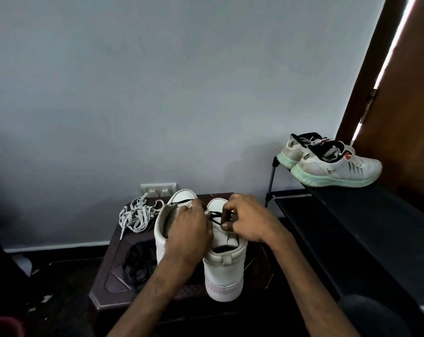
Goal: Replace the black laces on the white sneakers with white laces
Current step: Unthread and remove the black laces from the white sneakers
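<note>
- My forearms (303,276) lay nearest the lens, both reaching forward over a dark stool (113,271) to the white pair standing heels toward me.
- Right hand (247,220): thumb and forefinger were pinched on the black lace (214,215) over the right sneaker (224,271). The other fingers were curled in.
- Left hand (189,229): it lay back-up across the throat of the left sneaker (161,229), fingers bent down toward the toe. I could not tell whether they held anything.
- Done, in my judgement: a heap of loose black lace (135,263) lay on the stool just left of the left sneaker, so at least part of the unlacing looked complete.
- Outstanding: black lace crossed the lower eyelets of the right sneaker, and a dark strand showed near the toe of the left one.
- The white laces (138,215) lay bundled at the stool's far left corner, none of them threaded. I rated the job under halfway, with removal not yet finished and both relacings to come.
- Markings: a pink band across the right sneaker's heel carried faint lettering, too blurred to read.
- The running shoes (332,166) on the rack (352,215) to my right showed dark side stripes and a small mark, also illegible.
- No brand could be confirmed anywhere.
</note>
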`<state>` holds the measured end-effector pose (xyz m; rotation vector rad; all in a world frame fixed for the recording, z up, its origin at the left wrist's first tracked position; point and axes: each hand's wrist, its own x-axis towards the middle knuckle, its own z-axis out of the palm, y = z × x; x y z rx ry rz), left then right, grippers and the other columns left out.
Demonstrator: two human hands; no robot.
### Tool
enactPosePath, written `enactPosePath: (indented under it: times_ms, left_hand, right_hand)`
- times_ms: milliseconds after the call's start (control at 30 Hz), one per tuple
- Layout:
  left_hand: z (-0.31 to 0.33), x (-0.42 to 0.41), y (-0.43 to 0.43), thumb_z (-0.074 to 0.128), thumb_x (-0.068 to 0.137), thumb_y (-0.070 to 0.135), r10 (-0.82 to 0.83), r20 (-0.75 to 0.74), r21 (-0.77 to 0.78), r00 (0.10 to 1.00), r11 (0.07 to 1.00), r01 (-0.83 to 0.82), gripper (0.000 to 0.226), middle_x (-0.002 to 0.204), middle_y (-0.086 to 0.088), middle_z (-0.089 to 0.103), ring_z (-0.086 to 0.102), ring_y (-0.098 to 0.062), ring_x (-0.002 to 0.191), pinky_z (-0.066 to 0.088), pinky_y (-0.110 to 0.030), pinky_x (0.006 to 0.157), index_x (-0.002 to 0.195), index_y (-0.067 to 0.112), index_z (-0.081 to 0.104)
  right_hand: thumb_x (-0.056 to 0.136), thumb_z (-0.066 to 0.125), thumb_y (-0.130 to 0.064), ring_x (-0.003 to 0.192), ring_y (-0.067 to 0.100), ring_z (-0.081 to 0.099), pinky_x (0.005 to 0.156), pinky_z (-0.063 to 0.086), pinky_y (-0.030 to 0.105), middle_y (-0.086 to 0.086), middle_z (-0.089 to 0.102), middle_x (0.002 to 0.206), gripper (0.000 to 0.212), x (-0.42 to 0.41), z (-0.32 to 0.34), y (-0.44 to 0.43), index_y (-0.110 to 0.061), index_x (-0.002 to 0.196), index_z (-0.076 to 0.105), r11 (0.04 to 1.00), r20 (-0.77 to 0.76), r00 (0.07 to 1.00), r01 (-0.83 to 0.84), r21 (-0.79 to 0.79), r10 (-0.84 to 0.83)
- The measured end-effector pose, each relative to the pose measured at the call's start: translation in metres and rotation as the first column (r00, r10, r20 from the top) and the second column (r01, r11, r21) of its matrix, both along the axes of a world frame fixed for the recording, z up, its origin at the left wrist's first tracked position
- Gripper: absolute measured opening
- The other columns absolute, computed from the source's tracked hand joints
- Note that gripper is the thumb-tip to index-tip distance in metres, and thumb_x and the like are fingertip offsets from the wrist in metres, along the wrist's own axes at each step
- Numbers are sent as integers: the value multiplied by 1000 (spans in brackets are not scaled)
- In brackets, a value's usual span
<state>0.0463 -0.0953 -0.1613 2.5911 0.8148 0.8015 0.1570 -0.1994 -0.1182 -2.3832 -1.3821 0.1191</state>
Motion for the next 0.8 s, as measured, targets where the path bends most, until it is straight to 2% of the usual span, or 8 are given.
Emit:
enactPosePath:
  times_ms: [100, 200, 333, 400, 500, 633, 700, 800]
  left_hand:
    - [-3, 1, -2, 50, 92, 21, 20, 38, -10, 999, 1000, -19, 20, 98, -10, 68, 54, -28, 104, 42, -40, 84, 110, 10, 50]
    - [-5, -1, -1, 49, 93, 22, 11, 83, -9, 996, 1000, -10, 17, 96, -9, 66, 52, -26, 102, 40, -37, 82, 106, 11, 50]
    - [-2, -6, -5, 49, 93, 16, -38, 142, 12, 989, 999, 37, 14, 94, -10, 66, 52, -27, 97, 32, -32, 80, 105, 9, 50]
    - [-1, -7, -5, 48, 92, 12, -53, 142, 18, 988, 999, 50, 17, 92, -12, 66, 53, -29, 96, 32, -33, 81, 108, 7, 48]
    - [2, -8, -6, 47, 90, 10, -66, 173, -7, 983, 998, 68, 17, 86, -10, 64, 54, -28, 93, 34, -32, 75, 107, 7, 45]
    - [4, -9, -10, 49, 92, 10, -69, 199, 6, 977, 998, 69, 14, 84, -14, 64, 53, -30, 87, 19, -25, 65, 103, 7, 42]
    - [2, -8, -9, 49, 93, 13, -52, 203, 1, 978, 999, 53, 13, 84, -13, 63, 52, -30, 88, 22, -28, 66, 102, 9, 40]
    - [-2, -5, -7, 47, 93, 15, -40, 204, -25, 978, 999, 46, 11, 79, -10, 61, 51, -27, 88, 33, -35, 70, 99, 12, 38]
  right_hand:
    - [75, 82, -28, 84, 10, 59, 76, 52, 32, -11, 60, 88, 9, 6, 17, -13, -27, 83, 77, 998, -87, 995, -55, -19, 54]
    - [77, 79, -34, 85, 10, 60, 74, 49, 28, -11, 64, 87, 12, 3, 17, -10, -28, 86, 77, 995, -41, 999, -19, -94, 15]
    - [84, 68, -50, 108, 21, 57, 92, 48, 42, -1, 68, 107, 32, -8, 6, 11, -21, 97, 72, 988, 126, 990, 87, -130, -71]
    - [90, 63, -46, 119, 24, 48, 96, 43, 49, 2, 62, 118, 34, -16, -1, 22, -16, 105, 66, 985, 183, 979, 111, -134, -86]
    - [91, 61, -32, 122, 25, 46, 97, 39, 50, 2, 59, 122, 25, -24, -12, 31, -14, 108, 64, 988, 179, 977, 131, -85, -114]
    - [83, 70, -32, 110, 21, 56, 90, 48, 42, -5, 65, 105, 14, -9, 3, 16, -24, 94, 72, 997, 52, 997, 65, -34, -63]
    - [78, 77, -27, 94, 14, 61, 85, 51, 35, -11, 64, 90, 5, 1, 27, -4, -28, 82, 74, 999, -97, 995, -29, 29, 31]
    - [77, 81, -23, 88, 6, 60, 81, 44, 17, -9, 65, 90, 9, 8, 58, -39, -26, 77, 73, 987, -285, 952, -76, 140, 114]
